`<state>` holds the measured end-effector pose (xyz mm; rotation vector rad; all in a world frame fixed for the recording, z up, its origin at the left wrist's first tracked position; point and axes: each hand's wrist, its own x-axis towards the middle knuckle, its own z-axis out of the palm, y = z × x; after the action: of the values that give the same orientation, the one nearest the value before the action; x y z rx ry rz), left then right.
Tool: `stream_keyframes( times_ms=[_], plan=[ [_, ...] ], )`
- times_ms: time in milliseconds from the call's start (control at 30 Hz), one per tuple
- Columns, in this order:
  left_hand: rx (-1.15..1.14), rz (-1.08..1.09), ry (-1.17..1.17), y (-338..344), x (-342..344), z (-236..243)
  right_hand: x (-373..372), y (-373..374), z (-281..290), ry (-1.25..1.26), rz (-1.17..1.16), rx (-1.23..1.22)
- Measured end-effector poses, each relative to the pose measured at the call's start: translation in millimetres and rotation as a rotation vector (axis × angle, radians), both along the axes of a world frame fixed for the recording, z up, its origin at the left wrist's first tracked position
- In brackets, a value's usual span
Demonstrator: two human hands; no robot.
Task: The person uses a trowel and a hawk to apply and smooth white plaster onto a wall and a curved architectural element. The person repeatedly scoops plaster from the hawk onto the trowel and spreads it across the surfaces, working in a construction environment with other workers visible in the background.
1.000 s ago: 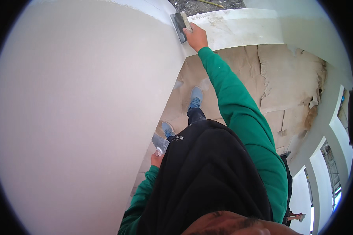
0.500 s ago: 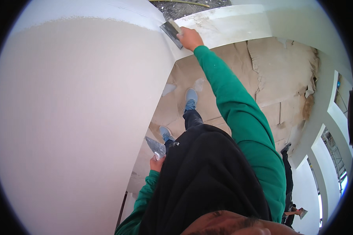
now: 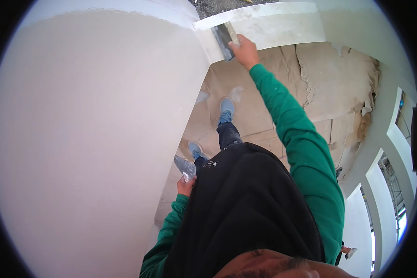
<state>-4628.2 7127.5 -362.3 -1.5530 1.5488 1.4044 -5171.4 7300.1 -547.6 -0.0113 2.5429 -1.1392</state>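
Observation:
Stretched far forward, my right hand [image 3: 246, 51] is closed on the pale handle of a rectangular plastering trowel [image 3: 223, 41]. Its grey blade lies against or very close to the whitish low wall band [image 3: 282, 23], near the corner with the big pale wall [image 3: 92, 129]; exact contact cannot be made out. Down by my left side, my left hand [image 3: 186, 186] grips a putty knife [image 3: 185, 167] whose wide metal blade points forward, beside the wall's edge. The knife's handle is hidden in the hand.
Brown protective paper [image 3: 333, 83], wrinkled and torn at its right side, covers the floor. My grey-blue shoes [image 3: 226, 105] stand on it. Window openings [image 3: 394, 180] line the right. At lower right, another person's hand [image 3: 345, 249] holds a scraper [image 3: 351, 253].
My right hand has moved the trowel rightward and slightly nearer, away from the wall corner along the whitish band. My left hand stays almost in place. The other person at right shows less.

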Motion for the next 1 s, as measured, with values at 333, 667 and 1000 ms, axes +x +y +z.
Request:
stream_keyframes(
  times_ms=[333,667,1000],
  plan=[
    [0.024,-0.031,-0.023,-3.7,-18.1,10.5,7.7,-10.4,-2.7,0.128,-0.245,0.257],
    [-0.073,-0.147,0.035,-22.2,16.3,-7.9,-148.9,78.0,-11.1,0.107,0.182,0.590],
    [-0.031,-0.052,0.049,-17.4,22.9,-4.8,-172.1,117.2,-10.1,0.074,0.320,0.580]
  ],
)
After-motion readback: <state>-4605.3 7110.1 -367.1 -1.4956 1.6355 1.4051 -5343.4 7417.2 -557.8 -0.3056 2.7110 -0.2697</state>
